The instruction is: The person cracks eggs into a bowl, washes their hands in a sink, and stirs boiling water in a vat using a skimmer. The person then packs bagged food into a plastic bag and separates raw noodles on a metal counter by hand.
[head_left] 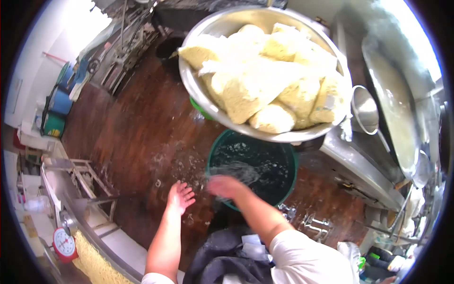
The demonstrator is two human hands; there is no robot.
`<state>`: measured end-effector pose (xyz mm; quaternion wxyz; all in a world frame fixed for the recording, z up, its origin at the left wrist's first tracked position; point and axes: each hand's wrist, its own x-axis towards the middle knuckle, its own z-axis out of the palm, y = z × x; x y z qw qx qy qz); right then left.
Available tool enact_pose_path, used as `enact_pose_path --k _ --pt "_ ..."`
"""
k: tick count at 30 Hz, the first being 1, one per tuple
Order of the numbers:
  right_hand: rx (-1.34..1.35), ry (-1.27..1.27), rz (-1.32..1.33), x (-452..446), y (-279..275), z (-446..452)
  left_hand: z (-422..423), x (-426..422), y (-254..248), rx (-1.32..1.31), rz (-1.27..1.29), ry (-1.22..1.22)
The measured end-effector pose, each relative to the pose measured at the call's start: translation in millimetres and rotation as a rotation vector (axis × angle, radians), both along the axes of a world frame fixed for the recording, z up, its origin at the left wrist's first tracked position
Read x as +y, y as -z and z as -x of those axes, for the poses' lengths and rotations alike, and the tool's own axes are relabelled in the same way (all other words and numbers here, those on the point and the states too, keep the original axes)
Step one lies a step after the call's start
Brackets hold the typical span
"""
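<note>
My left hand (180,195) is held out over the wet floor with its fingers spread and nothing in it. Motion smears my right hand (224,186), which is at the left rim of a green tub (294,176) of water; its fingers cannot be made out. Splashed water (243,171) streaks across the tub beside that hand. Above the tub's far side stands a wide metal basin (215,111), heaped with pale yellow, crumbly-looking bundles (241,92) that seem wrapped in clear plastic.
At right, a long steaming vat (395,104) of cloudy liquid stands beside a metal pail (364,111). A red dial scale (65,244) and a yellow crumbly mass (97,260) are at lower left. The brown floor (137,128) is wet near the tub.
</note>
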<state>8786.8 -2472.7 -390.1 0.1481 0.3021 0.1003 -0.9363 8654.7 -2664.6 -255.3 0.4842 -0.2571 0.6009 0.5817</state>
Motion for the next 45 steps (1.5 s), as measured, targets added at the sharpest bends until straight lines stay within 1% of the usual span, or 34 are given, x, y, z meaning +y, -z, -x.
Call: enact_pose_path --k 1,2,3,4,5,6,7,8,11,12,13,14,15,16,17,18,19,20,21,22,23,24,25,27,29,31,33,35,37,39,40,41,43,45 --pt "0.029 -0.204 -0.239 -23 -53 34 -1 18 -5 0.028 0.039 -0.049" --pt "0.046 -0.404 -0.489 -40 -123 59 3 26 -3 0.122 0.028 -0.063" --pt "0.325 -0.598 -1.076 -50 -175 73 15 27 8 0.217 0.007 -0.081" --pt "0.364 -0.394 -1.453 -57 -202 69 41 18 37 0.278 -0.044 -0.156" --pt "0.405 -0.168 -1.816 -61 -220 61 48 18 2 0.324 -0.102 -0.109" --pt "0.406 -0.15 -1.862 -47 -232 53 46 26 -47 0.409 0.036 -0.12" --pt "0.373 -0.17 -1.852 -25 -243 40 54 22 -56 0.502 0.015 -0.277" --pt "0.343 -0.188 -1.841 -3 -249 24 65 6 -68 0.523 -0.104 -0.36" --pt "-0.109 -0.418 -1.779 64 -242 -45 77 -45 -110 0.689 0.002 -0.224" --pt "-0.222 -0.403 -1.771 79 -251 -71 79 -65 -121 0.639 0.003 -0.18" --pt "-0.33 -0.439 -1.798 91 -262 -90 78 -81 -129 0.58 0.023 -0.236" --pt "-0.382 -0.432 -1.794 102 -270 -107 82 -100 -130 0.499 0.065 -0.217" --pt "-0.435 -0.422 -1.733 110 -286 -120 96 -128 -110 0.36 0.134 -0.151" --pt "-0.482 -0.377 -1.702 115 -304 -129 105 -153 -101 0.244 0.124 -0.055" --pt "-0.488 -0.321 -1.722 121 -315 -135 106 -168 -101 0.169 0.245 -0.042" --pt "-0.46 -0.26 -1.724 129 -327 -138 108 -187 -77 0.196 0.248 -0.069" --pt "-0.423 -0.197 -1.739 133 -351 -134 120 -201 -61 0.192 0.375 0.048" --pt "-0.369 -0.099 -1.883 132 -383 -126 137 -220 -32 0.205 0.363 0.164" --pt "-0.394 0.002 -1.981 128 -411 -115 155 -234 -10 0.216 0.356 0.28" --pt "-0.387 0.137 -2.034 132 -428 -100 163 -229 -8 0.219 0.351 0.243" --pt "-0.523 0.142 -2.084 125 -467 -80 171 -225 -4 0.222 0.347 0.204" --pt "-0.537 0.261 -2.062 121 -490 -62 187 -227 5 0.191 0.262 0.237" --pt "-0.539 0.33 -2.08 140 -488 -47 199 -228 7 0.204 0.211 0.276" --pt "-0.398 0.44 -2.149 133 -538 -5 215 -219 -18 0.225 0.208 0.345" --pt "-0.288 0.419 -2.155 120 -561 38 239 -222 -33 0.227 0.222 0.368" --pt "-0.426 0.14 -2.268 96 -579 76 270 -233 -45 0.242 0.248 0.413" --pt "-0.534 -0.035 -2.299 91 -571 104 298 -243 -49 0.279 0.239 0.38" --pt "-0.521 -0.055 -2.362 101 -556 116 326 -250 -44 0.314 0.212 0.297" --pt "-0.567 0.024 -2.336 115 -556 120 347 -242 -42 0.334 0.196 0.21" --pt "-0.465 0.321 -2.129 151 -550 117 363 -215 -42 0.336 0.149 0.229" --pt "-0.454 0.505 -2.127 169 -548 113 375 -202 -45 0.342 0.114 0.23" --pt "-0.319 0.708 -2.058 201 -534 108 377 -179 -79 0.309 0.086 0.299" --pt "-0.254 1.046 -1.696 221 -549 103 386 -136 -104 0.318 0.066 0.435" --pt "-0.15 1.208 -1.66 251 -556 98 396 -99 -119 0.382 0.034 0.543"
